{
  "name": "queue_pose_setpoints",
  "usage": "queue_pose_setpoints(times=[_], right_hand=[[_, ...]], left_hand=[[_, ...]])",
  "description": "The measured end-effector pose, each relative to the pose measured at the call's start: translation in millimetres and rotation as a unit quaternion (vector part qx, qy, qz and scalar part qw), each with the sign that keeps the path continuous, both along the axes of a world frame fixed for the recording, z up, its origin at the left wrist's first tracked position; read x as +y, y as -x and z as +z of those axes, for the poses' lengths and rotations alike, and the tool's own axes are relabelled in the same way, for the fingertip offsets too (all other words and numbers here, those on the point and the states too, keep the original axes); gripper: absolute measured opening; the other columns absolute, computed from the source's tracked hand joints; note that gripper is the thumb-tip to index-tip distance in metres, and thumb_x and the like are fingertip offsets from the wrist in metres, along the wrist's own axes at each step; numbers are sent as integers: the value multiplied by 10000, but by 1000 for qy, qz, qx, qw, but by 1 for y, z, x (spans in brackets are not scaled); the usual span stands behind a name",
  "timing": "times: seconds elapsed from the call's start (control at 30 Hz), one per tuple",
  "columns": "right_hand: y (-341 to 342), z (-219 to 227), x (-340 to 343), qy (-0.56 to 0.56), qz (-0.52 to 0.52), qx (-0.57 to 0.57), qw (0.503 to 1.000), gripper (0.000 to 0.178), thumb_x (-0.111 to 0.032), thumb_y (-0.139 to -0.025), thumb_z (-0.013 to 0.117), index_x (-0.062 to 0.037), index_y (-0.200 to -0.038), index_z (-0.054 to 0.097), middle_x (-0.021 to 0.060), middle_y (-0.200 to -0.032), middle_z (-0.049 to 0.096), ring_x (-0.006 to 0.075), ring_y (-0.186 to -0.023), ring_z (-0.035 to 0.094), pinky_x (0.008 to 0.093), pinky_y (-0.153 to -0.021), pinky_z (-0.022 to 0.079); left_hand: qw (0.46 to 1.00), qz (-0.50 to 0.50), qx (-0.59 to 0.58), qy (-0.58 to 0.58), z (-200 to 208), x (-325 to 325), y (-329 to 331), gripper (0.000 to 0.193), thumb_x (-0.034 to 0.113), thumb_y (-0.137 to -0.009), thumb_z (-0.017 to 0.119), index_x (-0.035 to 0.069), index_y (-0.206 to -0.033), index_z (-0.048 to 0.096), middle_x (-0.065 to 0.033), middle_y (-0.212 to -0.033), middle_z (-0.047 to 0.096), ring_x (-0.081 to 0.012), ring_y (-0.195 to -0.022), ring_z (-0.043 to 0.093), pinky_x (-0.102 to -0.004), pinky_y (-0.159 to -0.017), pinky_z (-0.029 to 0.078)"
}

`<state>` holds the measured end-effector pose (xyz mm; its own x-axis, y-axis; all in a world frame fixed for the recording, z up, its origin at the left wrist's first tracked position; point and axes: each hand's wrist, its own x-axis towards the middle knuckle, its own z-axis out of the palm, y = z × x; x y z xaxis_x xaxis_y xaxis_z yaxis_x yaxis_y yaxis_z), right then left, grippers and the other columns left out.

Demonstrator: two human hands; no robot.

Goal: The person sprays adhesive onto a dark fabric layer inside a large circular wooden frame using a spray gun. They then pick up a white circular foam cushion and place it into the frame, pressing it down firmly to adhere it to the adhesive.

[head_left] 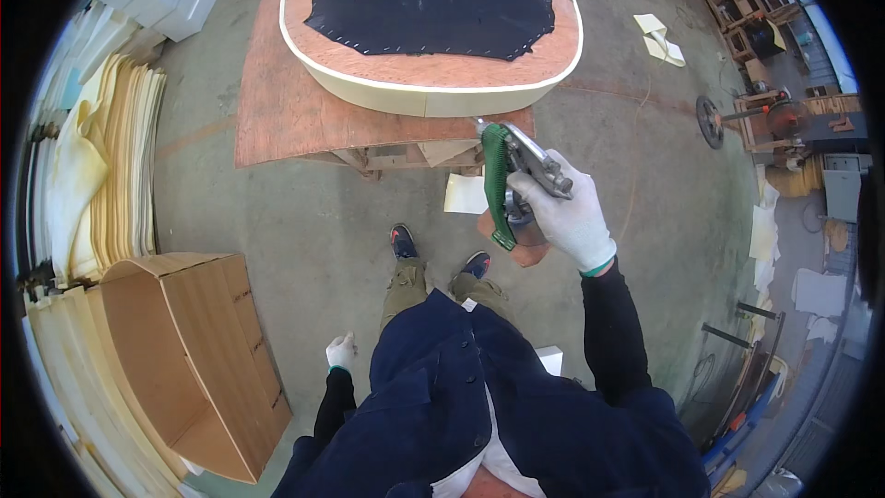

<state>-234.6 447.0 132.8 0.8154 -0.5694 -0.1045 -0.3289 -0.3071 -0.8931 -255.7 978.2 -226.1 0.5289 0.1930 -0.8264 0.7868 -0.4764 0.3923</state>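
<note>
The right hand [567, 217], in a white glove with a green cuff edge, grasps a grey metal hand tool with a long green side [495, 186]. Its fingers [527, 186] are wrapped around the metal body, so the tool lies within the grip, and its narrow nose extends beyond them toward the upper left. This nose is close to the front edge of a reddish wooden tabletop [286, 129]; I cannot tell whether they touch. On the tabletop lies a rounded wooden panel with a cream border [433, 65], which carries a black sheet of fabric [429, 0] with small pale marks along its near edge. The left hand [341, 351], also gloved in white, hangs low beside the body, well apart from the tool. Its fingers look curled, but I cannot tell whether they hold something. A small white label [468, 304] sits at the hem of the navy jacket [419, 387]; its writing is too small to read.
</note>
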Motion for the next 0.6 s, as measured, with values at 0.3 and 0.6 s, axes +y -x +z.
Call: queue_pose_setpoints(times=[0.3, 0.6], right_hand=[[-19, 7, 5, -18, 50, -4, 999, 240, -185, -907, 740, -39, -1084, 670, 82, -808, 701, 104, -708, 641, 285, -687, 500], [16, -6, -23, -50, -44, 1, 998, 207, -155, -911, 722, -16, -1054, 663, 69, -810, 692, 98, -724, 642, 282, -694, 514]], left_hand=[[1000, 18, -5, 6, 1, -10, 0, 301, 264, -921, 702, 0, -785, 659, -67, -698, 633, -146, -610, 616, -310, -549, 514], [1000, -15, -6, 6, 0, -29, -13, 269, 247, -921, 708, -16, -866, 683, -56, -694, 625, -142, -590, 605, -302, -533, 508]])
